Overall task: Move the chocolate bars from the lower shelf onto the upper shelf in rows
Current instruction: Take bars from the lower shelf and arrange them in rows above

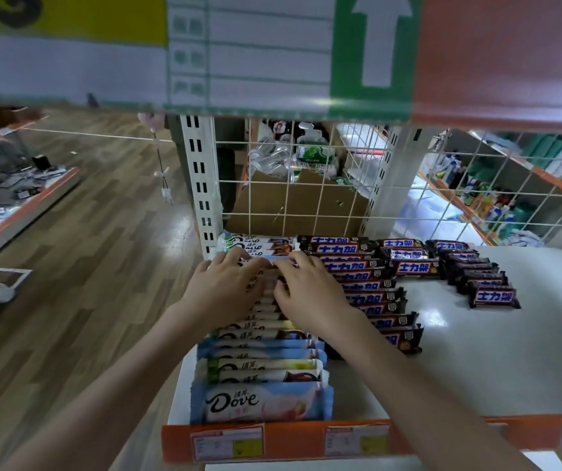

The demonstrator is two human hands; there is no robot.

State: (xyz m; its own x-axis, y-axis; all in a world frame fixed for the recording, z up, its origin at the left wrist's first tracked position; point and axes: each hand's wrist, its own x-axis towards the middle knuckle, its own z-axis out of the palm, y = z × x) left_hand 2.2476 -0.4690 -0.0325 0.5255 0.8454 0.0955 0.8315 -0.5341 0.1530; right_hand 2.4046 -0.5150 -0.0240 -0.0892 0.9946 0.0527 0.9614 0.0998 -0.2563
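A row of Dove chocolate bars (262, 401) in white, blue and green wrappers runs front to back along the left side of the white shelf (476, 362). My left hand (230, 283) and my right hand (306, 294) lie side by side on the far part of this row, fingers bent over the bars and touching them. To the right of it runs a row of dark Snickers bars (371, 294). A shorter row of Snickers bars (476, 277) lies further right, with a few more (408, 260) at the back between them.
A white wire grid (306, 185) closes the back of the shelf, with a cardboard box (293, 209) behind it. An orange front rail (293, 440) carries price labels. A blurred signboard (255, 52) hangs overhead. Wooden floor (85, 266) lies to the left.
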